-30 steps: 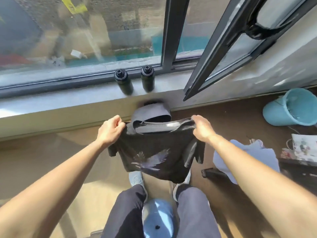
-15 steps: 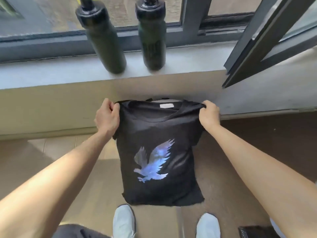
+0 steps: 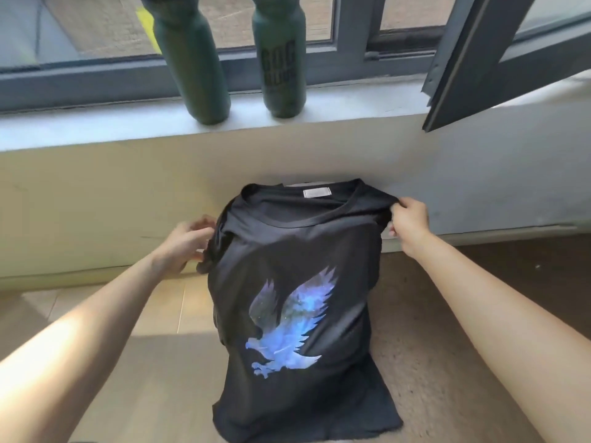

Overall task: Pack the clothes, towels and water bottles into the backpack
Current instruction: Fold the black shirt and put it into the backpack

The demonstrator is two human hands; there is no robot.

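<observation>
right hand (image 3: 407, 223) pinches shirt (image 3: 294, 251) shoulder, 2 o'clock, to spread it, likely for folding | left hand (image 3: 187, 243), 10 o'clock: blurred, grip unclear

T-shirt (image 3: 297, 251): black; eagle print (image 3: 287, 330) mottled blue and violet; neck label (image 3: 316, 193) white.
Left water bottle (image 3: 192, 65), right water bottle (image 3: 281, 65): dark green.
Window frame (image 3: 351, 43): grey.

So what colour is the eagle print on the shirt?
Blue and purple, galaxy-like, on the black shirt; head view shows the eagle print.

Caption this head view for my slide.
Left hand and right hand hold a black T-shirt by its shoulders below two green water bottles on the windowsill.
</observation>
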